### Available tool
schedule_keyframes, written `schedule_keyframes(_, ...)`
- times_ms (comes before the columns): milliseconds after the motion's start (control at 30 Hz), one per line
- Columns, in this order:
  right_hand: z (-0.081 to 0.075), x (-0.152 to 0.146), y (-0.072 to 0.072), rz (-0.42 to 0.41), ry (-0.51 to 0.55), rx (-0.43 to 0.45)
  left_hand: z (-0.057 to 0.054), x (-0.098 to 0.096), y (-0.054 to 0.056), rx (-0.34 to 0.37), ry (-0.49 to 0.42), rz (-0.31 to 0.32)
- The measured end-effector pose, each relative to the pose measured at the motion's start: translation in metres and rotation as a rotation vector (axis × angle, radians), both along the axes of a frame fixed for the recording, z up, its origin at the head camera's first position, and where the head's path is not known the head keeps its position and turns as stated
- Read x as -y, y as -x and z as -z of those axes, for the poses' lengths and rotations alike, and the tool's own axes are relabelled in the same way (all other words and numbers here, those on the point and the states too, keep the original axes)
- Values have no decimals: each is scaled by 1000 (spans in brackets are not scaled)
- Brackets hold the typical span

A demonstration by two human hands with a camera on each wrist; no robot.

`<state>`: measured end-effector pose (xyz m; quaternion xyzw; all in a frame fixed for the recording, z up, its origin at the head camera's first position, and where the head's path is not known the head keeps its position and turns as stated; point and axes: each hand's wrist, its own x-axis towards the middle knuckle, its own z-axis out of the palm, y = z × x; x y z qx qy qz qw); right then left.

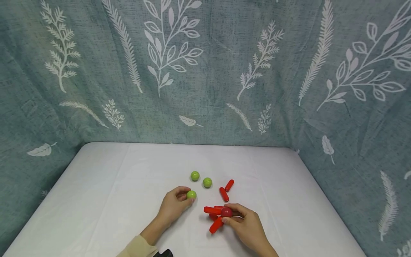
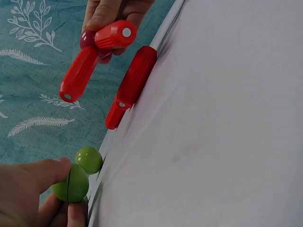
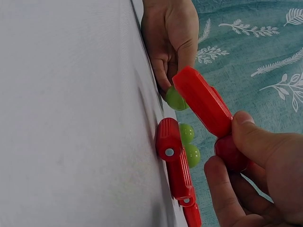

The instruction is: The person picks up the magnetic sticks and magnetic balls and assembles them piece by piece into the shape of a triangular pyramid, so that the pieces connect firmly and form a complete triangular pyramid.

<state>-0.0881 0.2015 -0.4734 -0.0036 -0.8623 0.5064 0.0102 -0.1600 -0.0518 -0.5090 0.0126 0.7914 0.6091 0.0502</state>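
Note:
My left hand (image 1: 176, 205) pinches a green ball (image 1: 191, 194) between thumb and fingers, close over the table. In the left wrist view a seam runs around this green ball (image 2: 71, 183). My right hand (image 1: 248, 225) holds a dark red ball (image 1: 226, 212) by its sides. At least two ribbed red rods stick out from the ball, one pointing left (image 1: 210, 210) and one toward the near left (image 1: 216, 226). The rod (image 2: 78, 75) in the left wrist view shows a pale round spot at its end. Another red rod lies low beneath them, partly hidden.
Two more green balls, one farther left (image 1: 194, 175) and one nearer (image 1: 207, 182), sit beyond my left hand. Two loose red rods (image 1: 223, 194) lie beyond my right hand. The white-covered table (image 1: 128, 171) meets a green leaf-patterned cloth (image 1: 212, 71) at the back and sides.

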Motion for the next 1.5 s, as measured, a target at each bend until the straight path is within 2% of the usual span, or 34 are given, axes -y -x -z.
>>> schedule_keyframes(267, 2, 1, -1, 16, -16, 10, 2, 1, -5, 12, -46, 34)
schedule_keyframes(767, 0, 1, 0, 40, 1, 0, -8, -7, -18, 80, -215, 106)
schedule_keyframes(1167, -1, 0, 1, 46, 19, 1, -13, -15, -25, 62, -316, 137)
schedule_keyframes(1500, -1, 0, 0, 40, 26, -7, -16, -18, -28, 71, -341, 159)
